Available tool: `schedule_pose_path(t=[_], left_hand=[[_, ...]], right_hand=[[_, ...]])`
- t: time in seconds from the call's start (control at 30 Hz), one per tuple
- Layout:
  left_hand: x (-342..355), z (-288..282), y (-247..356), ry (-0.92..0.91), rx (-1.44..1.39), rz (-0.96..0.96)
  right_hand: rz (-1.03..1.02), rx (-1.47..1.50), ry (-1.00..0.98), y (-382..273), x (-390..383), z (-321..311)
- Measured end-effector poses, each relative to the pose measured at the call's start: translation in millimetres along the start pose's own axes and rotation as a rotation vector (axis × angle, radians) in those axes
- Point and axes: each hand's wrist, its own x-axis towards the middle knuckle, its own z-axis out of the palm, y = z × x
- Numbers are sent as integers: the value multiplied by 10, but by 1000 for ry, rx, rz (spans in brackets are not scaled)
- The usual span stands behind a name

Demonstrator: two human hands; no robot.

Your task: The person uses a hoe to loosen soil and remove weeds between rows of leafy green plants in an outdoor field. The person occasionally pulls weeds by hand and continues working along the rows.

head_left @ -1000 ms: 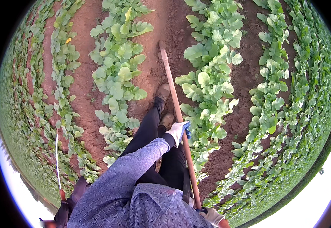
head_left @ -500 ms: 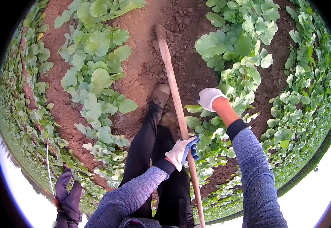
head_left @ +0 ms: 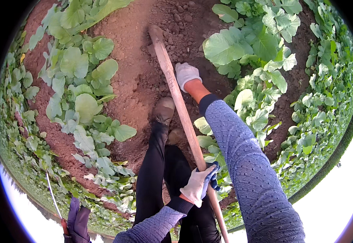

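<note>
A long wooden tool handle (head_left: 179, 99) slants from the bare soil at the top down to the lower right; what its far end carries cannot be made out. My left hand (head_left: 198, 182), in a white glove with dark blue on the finger side, is wrapped round its lower part. My right hand (head_left: 188, 76), gloved in white, is farther up, just right of the handle. Its back faces up and its fingers look curled in; whether they hold anything is hidden. Below it, my brown shoe (head_left: 164, 109) stands in the furrow left of the handle.
Leafy green plants grow in a left row (head_left: 85, 105) and a right row (head_left: 261, 81). Between them runs a furrow of loose brown soil (head_left: 124, 44). At the lower left another person (head_left: 78, 220) in dark clothing is beside a thin pale pole (head_left: 53, 194).
My right hand has moved up and left, from over the right row to beside the handle. My left hand still grips the handle, whose top end now appears farther left. The whole view has shifted somewhat.
</note>
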Motion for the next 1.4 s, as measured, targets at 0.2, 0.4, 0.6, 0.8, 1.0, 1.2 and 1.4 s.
schedule_pose_path(t=[0.2,0.4,0.6,0.8,1.0,1.2,1.4], left_hand=[[-84,0,154,21,-1,-56],[-72,-81,117,-42,-60,7],[-161,25,222,-5,-28,-102],[-33,-247,-5,-187,712,465],[-3,-117,-17,-57,178,116],[-185,49,29,123,67,-33],[-624,41,-304,287,161,-15]], right_hand=[[-52,198,20,-164,69,130],[-54,157,-207,-223,-481,85],[105,253,22,-74,-33,-78],[669,1543,-81,-308,-1034,-422],[370,993,39,-157,-4435,-1527],[1061,1022,-706,-568,-7437,-1953],[1156,1014,-681,-724,-7560,-2180]])
